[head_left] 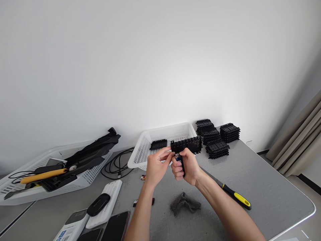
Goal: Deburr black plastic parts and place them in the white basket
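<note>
Head view: at far left, one white perforated basket (96,169) holds dark flat pieces (92,147), count unclear, and one orange-yellow handle (43,175). In front, one white box (72,229) bears blue characters, cut off by the frame and not legible; one black oval case (98,204) lies on a white slab (114,190), its marking too faint to read. Two dark glossy panels alongside, the larger apparently a smartphone (115,226). One coil of black cable (112,160) with one USB plug (119,175). Second white basket (136,157), nearer centre, with black slatted pieces (158,144) inside, number uncertain. One small orange-and-metal item (143,177) near its front wall. Left hand (158,164): thumb and fingertips pinched on the left end of one black slatted part (187,145), raised at the second basket's front right. Right hand (188,165): fingers curled around one small blue-and-black item with a metal top (178,158), thumb up just below the slatted part. Beneath, one crumpled grey cloth (184,203); to its right, one tool with a yellow-and-black handle (238,197), blade partly behind the right forearm. Behind, four stacks of slatted parts (217,149). Widest working room: grey tabletop (271,190) from tool to rounded right edge.
</note>
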The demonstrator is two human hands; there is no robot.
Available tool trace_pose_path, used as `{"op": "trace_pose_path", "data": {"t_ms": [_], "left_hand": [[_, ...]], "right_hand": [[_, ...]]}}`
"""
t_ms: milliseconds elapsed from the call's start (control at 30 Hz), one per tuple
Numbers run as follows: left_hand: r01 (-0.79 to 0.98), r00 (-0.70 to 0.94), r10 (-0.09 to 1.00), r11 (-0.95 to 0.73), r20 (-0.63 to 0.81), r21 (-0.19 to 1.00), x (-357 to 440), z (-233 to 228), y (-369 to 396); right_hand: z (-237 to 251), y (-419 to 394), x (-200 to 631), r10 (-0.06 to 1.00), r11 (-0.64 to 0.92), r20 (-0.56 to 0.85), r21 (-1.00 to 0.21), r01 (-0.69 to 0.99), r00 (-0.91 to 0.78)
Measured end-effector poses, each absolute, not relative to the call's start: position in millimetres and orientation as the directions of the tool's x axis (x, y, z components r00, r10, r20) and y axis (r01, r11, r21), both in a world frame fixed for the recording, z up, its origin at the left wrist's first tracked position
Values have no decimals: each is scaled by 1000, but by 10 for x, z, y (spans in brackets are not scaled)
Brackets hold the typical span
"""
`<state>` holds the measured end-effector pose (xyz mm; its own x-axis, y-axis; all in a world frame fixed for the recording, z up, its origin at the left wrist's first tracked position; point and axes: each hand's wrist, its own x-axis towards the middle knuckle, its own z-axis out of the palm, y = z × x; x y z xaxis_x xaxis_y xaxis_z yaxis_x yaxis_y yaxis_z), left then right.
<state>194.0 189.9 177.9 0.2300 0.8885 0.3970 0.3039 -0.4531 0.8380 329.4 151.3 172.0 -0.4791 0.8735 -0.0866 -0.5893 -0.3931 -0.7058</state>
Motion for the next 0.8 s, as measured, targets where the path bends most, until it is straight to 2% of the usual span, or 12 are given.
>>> {"op": "trace_pose_path", "data": {"t_ms": [367, 800], "left_hand": [[290, 263, 889, -443, 374, 848, 1945, 1757, 1907], [304, 162, 901, -434, 403, 848, 1838, 1770, 1937]], "right_hand": [[1764, 1499, 3298, 881, -426, -137, -645, -634, -452], [1779, 1554, 3528, 912, -379, -105, -583, -719, -396]]}}
